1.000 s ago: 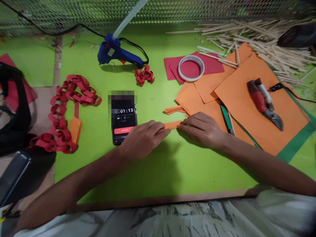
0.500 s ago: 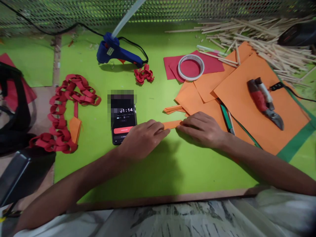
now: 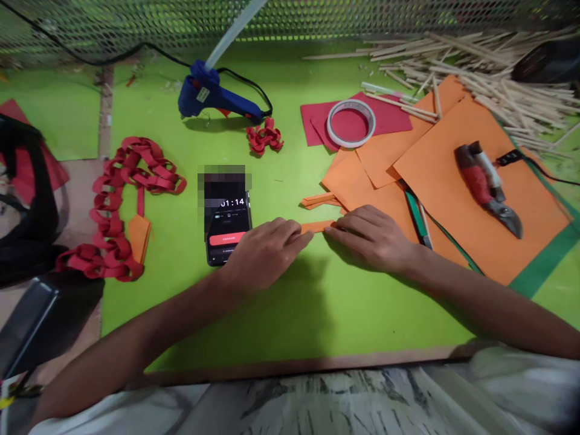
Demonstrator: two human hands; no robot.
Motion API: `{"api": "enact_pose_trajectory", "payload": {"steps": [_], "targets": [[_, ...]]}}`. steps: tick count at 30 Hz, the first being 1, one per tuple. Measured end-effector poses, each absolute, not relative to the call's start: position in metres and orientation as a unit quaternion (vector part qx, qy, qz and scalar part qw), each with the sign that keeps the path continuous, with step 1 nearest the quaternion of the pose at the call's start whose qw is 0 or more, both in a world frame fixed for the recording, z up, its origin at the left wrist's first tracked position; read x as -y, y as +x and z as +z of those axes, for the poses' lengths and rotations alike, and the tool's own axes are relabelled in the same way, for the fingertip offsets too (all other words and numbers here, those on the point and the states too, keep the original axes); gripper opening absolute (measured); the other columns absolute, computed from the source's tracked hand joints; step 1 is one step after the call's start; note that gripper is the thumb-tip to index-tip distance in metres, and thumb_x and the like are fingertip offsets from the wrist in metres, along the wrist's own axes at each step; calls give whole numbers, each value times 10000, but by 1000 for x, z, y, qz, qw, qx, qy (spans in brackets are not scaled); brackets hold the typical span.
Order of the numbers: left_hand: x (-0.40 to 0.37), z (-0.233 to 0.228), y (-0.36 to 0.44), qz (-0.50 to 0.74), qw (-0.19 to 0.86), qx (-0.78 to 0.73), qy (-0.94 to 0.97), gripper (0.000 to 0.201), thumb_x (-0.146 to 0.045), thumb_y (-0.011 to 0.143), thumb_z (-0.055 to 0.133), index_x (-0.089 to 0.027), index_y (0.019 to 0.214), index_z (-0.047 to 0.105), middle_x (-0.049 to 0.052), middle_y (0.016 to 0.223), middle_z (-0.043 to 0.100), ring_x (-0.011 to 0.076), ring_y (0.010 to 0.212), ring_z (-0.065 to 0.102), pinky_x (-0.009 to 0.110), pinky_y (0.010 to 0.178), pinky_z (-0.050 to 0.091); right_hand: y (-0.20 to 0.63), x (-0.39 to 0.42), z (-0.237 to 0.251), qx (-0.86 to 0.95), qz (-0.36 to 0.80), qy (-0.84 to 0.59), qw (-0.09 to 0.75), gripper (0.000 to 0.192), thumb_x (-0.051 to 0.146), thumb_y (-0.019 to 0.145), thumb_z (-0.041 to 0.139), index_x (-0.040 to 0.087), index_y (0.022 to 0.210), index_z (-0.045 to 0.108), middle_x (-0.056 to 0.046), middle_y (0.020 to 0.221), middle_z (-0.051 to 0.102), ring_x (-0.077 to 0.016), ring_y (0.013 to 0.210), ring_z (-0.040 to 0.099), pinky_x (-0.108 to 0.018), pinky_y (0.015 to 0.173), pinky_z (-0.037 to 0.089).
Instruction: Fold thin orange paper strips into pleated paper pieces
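Between my two hands a narrow folded strip of orange paper [image 3: 316, 227] lies across the green tabletop, its ends hidden under my fingers. My left hand [image 3: 270, 249] is closed on the strip's left end, thumb towards me. On the right end, my right hand [image 3: 372, 234] pinches it with bent fingers. Just beyond the strip lie folded orange paper pieces [image 3: 318, 200]. A phone [image 3: 228, 220] showing a timer sits left of my left hand, partly behind it. Orange paper sheets [image 3: 362, 172] spread out past my right hand.
At the back left rests a blue glue gun [image 3: 217, 96]. A red paper chain [image 3: 109, 208] curls at left. A tape roll [image 3: 330, 124] sits on red paper, and red-handled pruning shears [image 3: 489, 190] lie on orange sheets. Many thin wooden sticks [image 3: 507, 90] cover the back right.
The visible part of the orange strip looks slightly narrower between my hands. Both hands stay in nearly the same place.
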State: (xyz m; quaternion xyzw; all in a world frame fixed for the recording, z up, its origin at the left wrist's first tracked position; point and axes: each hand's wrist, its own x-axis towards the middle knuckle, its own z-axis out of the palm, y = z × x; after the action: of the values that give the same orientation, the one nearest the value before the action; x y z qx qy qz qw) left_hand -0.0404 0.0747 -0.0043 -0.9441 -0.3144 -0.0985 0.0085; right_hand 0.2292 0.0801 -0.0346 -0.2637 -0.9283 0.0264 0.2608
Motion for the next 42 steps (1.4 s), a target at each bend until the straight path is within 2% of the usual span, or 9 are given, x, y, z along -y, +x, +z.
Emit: {"api": "enact_pose_trajectory", "payload": {"steps": [6,10,15,20,24,28,33,42], "targets": [[-72,-4,-39,-93,75,282,-952,245,-77,986,512,-120,1185,647,78,1073,704,185,906,635,300,758,527,224,-76,-32,929,-2,-274,247,288,159,919,618,151,1206,603,-79,964,709,-208,883,611,-366,742,521],[-73,-3,-38,-77,71,270,-957,244,-88,993,508,-124,1193,643,87,1143,702,192,943,629,316,783,529,222,-72,-30,928,-5,-287,237,263,171,934,591,169,1196,604,-77,965,700,-211,897,601,-368,750,516],[-77,-2,-38,-95,70,262,-958,202,-125,1002,532,-139,1159,659,70,1103,713,201,987,625,329,819,512,219,-69,-29,929,-8,-291,230,273,178,925,611,139,1195,615,-99,1009,709,-224,938,613,-377,776,528],[-81,-4,-38,-98,75,251,-960,205,-140,1017,515,-153,1164,658,50,1060,717,185,897,616,324,764,501,219,-68,-29,937,-26,-261,229,301,184,912,649,106,1202,622,-110,1071,723,-233,1029,641,-382,851,549],[-83,-5,-38,-114,68,262,-956,220,-95,1006,494,-147,1125,672,35,1000,719,181,828,602,318,713,489,221,-69,-30,935,-23,-258,242,317,195,909,661,101,1208,618,-109,1074,729,-233,1020,647,-386,869,559],[-84,-7,-37,-136,52,276,-950,230,-83,1003,486,-151,1107,680,32,1012,718,175,853,609,305,730,494,222,-71,-33,925,0,-282,255,266,163,921,629,140,1185,624,-96,1063,723,-218,982,636,-376,836,557],[-83,-9,-36,-143,53,283,-947,207,-95,993,517,-161,1093,686,33,1018,711,174,875,619,301,733,497,221,-74,-34,918,5,-294,266,220,139,913,630,151,1132,639,-71,917,701,-194,849,597,-355,738,528],[-82,-11,-38,-133,16,296,-946,272,-77,1004,445,-174,1102,679,42,967,687,168,831,597,303,726,478,221,-76,-35,905,48,-313,284,206,114,933,578,168,1114,660,-87,938,685,-194,859,599,-351,722,518]]}}
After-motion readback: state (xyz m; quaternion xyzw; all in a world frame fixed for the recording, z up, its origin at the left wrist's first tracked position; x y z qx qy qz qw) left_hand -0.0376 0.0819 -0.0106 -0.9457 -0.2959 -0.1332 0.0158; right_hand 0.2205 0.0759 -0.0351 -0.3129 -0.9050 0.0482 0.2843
